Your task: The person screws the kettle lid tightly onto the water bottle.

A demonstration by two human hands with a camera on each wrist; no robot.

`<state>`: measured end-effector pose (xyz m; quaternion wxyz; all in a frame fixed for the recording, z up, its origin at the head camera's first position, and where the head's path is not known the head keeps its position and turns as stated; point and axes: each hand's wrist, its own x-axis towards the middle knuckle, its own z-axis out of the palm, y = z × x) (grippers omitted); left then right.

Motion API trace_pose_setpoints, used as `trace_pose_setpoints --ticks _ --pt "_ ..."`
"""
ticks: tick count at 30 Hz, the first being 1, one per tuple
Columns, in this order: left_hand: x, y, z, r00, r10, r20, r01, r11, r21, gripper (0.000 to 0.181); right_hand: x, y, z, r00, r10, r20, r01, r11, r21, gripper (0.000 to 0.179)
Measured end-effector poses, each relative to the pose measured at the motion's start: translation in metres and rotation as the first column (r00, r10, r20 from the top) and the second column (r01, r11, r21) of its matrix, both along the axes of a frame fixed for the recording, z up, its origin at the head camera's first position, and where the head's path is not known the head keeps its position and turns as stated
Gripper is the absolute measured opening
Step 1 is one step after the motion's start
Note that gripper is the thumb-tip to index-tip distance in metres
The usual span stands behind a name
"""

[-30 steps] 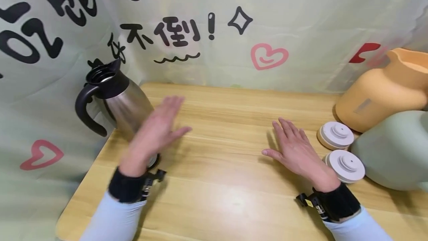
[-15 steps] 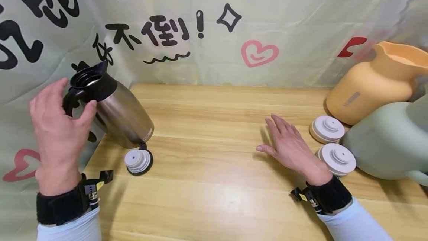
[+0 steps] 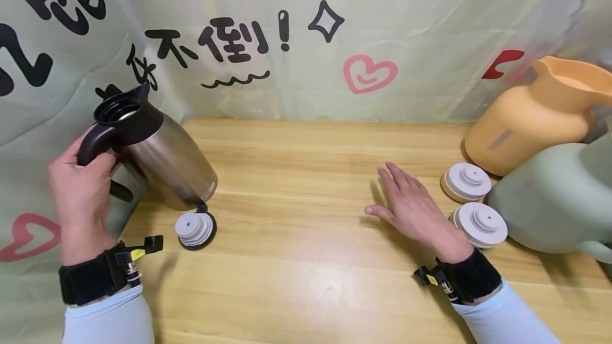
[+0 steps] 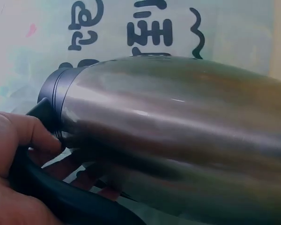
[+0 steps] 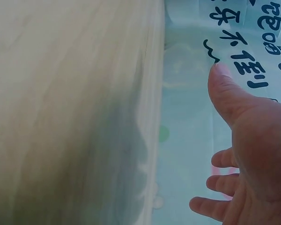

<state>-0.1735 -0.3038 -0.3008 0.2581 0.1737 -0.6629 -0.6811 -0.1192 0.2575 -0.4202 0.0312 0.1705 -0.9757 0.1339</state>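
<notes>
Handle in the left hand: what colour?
Black; the handle shows best in the head view.

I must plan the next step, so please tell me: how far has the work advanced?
Done: the steel jug is open, and a stopper lies on the table beside it. In hand: the left hand grips the jug's black handle, while the right hand holds nothing. Remaining, probably: lifting the jug, which appears to stand on the table, and perhaps later refitting the stopper.
</notes>
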Motion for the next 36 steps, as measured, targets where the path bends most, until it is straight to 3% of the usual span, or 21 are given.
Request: trace_pose_setpoints --ticks 1,3,9,15,20,25,32,36 --pt "-0.001 0.001 0.000 0.999 -0.010 -0.032 0.012 0.998 0.057 0.045 0.000 0.000 0.000 1.000 0.002 -0.003 -0.002 1.000 0.000 0.094" --pt "-0.002 0.002 0.000 0.999 -0.003 -0.034 0.005 0.998 0.056 0.048 -0.001 0.000 0.001 1.000 0.004 -0.001 -0.004 1.000 -0.001 0.094" --pt "0.001 0.006 0.003 0.998 0.024 0.065 -0.020 0.998 -0.059 0.050 -0.002 -0.001 0.000 1.000 0.009 0.008 -0.009 1.000 -0.005 0.094" --pt "-0.003 0.023 0.003 0.995 0.011 0.103 0.004 0.990 -0.139 0.051 -0.002 -0.001 -0.001 1.000 0.018 -0.011 -0.018 1.000 -0.003 0.093" --pt "-0.005 0.039 0.003 0.985 -0.016 0.173 0.059 0.967 -0.247 0.054 -0.002 -0.002 -0.001 1.000 0.021 -0.007 -0.021 1.000 -0.007 0.093" --pt "-0.005 0.054 0.002 0.974 -0.055 0.221 0.121 0.948 -0.294 0.053 -0.002 -0.004 -0.001 1.000 0.023 0.002 -0.023 1.000 -0.011 0.093" --pt "-0.005 0.086 0.005 0.973 -0.125 0.197 0.182 0.934 -0.307 0.062 -0.002 -0.005 -0.002 0.999 0.035 0.009 -0.035 0.999 -0.019 0.093" --pt "-0.005 0.115 0.008 0.962 -0.181 0.205 0.242 0.912 -0.330 0.065 -0.002 -0.005 -0.001 0.999 0.041 0.020 -0.041 0.999 -0.029 0.092"
